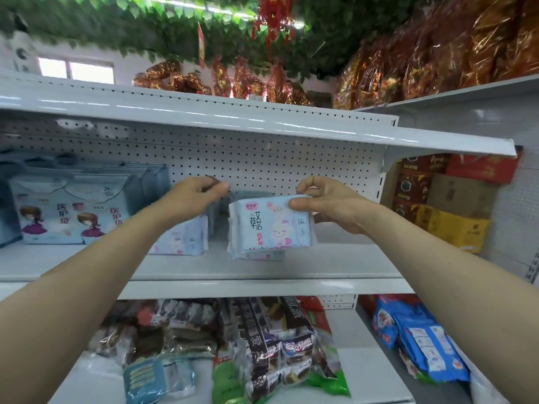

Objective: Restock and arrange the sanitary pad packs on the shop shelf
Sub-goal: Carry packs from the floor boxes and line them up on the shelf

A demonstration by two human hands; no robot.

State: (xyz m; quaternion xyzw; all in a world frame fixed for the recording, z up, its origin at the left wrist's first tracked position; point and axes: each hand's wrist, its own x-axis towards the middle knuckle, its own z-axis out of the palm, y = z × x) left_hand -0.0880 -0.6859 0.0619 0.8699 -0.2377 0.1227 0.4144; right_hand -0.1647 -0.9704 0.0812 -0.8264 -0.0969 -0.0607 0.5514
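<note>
Pale-blue pad pack is pinched at its top right corner by the right hand, upright over the white shelf. A second pack beside it is gripped from above by the curled left hand.

I am holding the pad pack in my right hand, and its front is showing 艾草芯 in large dark characters, with 医护级 in red below them. A pink badge at its top left is carrying three small characters I cannot read surely. Near its right edge I am reading 240 and, lower, 6. The girl-printed packs on the left are showing 医护级 twice. The second pack, which my left hand is gripping, is showing only blurred print.
</note>
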